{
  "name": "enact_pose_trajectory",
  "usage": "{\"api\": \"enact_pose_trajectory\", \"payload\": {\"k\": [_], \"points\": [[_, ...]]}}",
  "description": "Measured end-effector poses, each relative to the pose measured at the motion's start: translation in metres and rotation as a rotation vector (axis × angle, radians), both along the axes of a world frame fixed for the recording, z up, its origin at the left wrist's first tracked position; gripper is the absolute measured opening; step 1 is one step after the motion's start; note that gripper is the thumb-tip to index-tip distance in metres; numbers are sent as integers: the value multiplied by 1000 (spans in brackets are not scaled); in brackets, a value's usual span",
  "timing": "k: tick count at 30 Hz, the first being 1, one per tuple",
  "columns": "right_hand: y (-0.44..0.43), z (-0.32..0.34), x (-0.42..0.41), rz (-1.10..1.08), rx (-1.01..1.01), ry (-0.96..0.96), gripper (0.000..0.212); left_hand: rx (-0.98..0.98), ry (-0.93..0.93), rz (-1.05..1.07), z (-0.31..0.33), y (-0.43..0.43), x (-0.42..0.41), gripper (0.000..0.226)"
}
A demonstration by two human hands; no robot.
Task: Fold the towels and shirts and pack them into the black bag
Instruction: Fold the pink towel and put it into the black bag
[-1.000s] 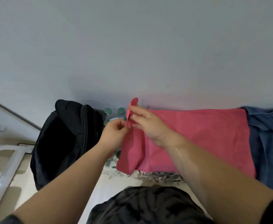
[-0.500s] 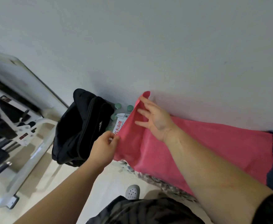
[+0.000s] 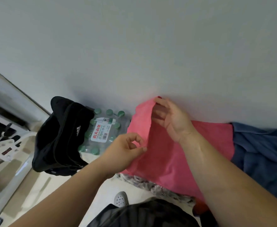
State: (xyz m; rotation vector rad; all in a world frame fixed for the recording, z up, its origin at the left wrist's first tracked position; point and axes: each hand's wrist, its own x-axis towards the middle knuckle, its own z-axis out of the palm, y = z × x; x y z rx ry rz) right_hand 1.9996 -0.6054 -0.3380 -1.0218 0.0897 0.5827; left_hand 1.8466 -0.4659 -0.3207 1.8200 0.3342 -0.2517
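Observation:
A pink towel (image 3: pixel 167 158) lies spread on the bed against the wall, its left end lifted. My right hand (image 3: pixel 170 118) pinches the far left corner of that end, raised near the wall. My left hand (image 3: pixel 126 149) pinches the near left edge of the towel between thumb and fingers. The black bag (image 3: pixel 59 138) stands on the floor to the left, beside the bed. A blue garment (image 3: pixel 262 153) lies on the bed to the right of the towel.
A shrink-wrapped pack of green-capped water bottles (image 3: pixel 101 130) sits on the floor between the bag and the bed. White metal furniture (image 3: pixel 6 145) stands at the far left. A grey clog (image 3: pixel 120 199) shows on the tiled floor below.
My hands have drawn apart along the towel's left end: the right one rose to the far corner, the left one came to the near edge. The view swung left and down.

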Motion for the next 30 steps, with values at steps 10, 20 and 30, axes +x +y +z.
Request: {"api": "enact_pose_trajectory", "payload": {"k": [10, 20, 30], "points": [[-89, -36, -20, 48, -416, -127, 23, 302, 127, -309, -49, -93, 23, 13], [-128, -14, -19, -105, -468, -283, 22, 132, 185, -385, -34, -116, 34, 27], [-122, -34, -37, 271, -1626, -832, 57, 264, 266, -333, -53, -89, 33, 9]]}}
